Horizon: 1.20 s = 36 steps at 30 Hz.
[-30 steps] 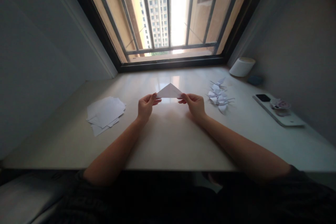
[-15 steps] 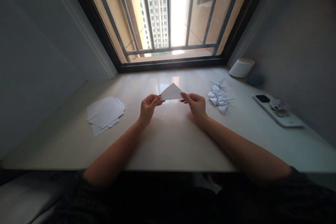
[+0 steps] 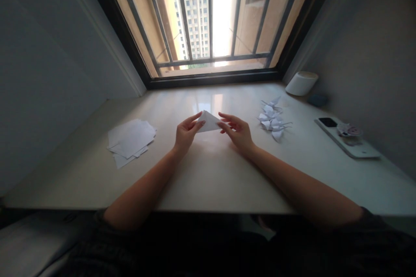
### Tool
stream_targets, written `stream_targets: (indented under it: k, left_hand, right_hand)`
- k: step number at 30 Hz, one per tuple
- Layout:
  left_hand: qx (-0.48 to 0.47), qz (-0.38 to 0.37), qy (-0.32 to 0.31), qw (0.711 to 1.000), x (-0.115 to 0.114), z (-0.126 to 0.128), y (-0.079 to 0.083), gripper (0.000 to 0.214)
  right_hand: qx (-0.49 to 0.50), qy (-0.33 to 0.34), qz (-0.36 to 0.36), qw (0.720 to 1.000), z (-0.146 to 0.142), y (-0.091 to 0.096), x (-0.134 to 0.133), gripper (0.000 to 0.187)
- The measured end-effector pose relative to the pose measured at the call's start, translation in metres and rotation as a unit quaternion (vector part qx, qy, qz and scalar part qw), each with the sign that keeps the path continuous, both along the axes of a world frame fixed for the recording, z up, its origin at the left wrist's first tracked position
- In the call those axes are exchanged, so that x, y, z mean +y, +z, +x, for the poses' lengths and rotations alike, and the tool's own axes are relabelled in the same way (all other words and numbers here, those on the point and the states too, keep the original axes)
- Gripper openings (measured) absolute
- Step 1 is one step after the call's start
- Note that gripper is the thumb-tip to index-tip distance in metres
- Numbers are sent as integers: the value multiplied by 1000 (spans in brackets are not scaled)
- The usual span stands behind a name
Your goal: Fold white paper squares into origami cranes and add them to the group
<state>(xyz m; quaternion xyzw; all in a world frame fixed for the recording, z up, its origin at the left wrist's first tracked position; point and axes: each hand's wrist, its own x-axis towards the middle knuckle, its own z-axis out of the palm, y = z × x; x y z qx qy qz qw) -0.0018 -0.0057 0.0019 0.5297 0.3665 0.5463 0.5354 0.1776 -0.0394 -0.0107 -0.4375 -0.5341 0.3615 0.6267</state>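
A small white paper folded into a triangle [image 3: 209, 123] is held above the middle of the white surface, its peak pointing away from me. My left hand [image 3: 188, 132] pinches its left side, thumb in front and fingers behind. At the right corner, my right hand [image 3: 238, 132] has its thumb and lower fingers on the paper, with the index finger lifted away from it. Several folded paper cranes [image 3: 273, 117] lie in a cluster to the right of my right hand. To the left of my left hand rests a loose stack of white paper sheets [image 3: 131, 139].
A phone [image 3: 344, 138] with a round grip on its back lies at the right. Behind it, a white cylindrical object [image 3: 301, 84] stands by the wall, near a dark rounded item [image 3: 317, 100]. A barred window [image 3: 212, 80] borders the back of the white surface [image 3: 208, 177].
The paper triangle has tilted and its peak has shifted left and nearer to me. My left fingers have moved up along its side; my right index finger has lifted off.
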Motion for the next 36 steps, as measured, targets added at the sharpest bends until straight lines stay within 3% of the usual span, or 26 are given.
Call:
stream_targets:
  k: [4,11,24,36]
  left_hand:
    - [8,18,-8,1000,-1,2,-3,53]
    - [17,36,-25,999,-3,3,-3,49]
    - [36,66,-33,997,-2,4,-8,42]
    - [56,91,-37,994,-4,3,-8,46]
  right_hand:
    - [-30,7,3,1000,0,-3,0,49]
    - [-106,-12,26,994,1,-5,-1,37]
    - [-109,-1,17,994,1,-1,-4,38]
    - [-127,-21,58,990,1,-4,-2,36]
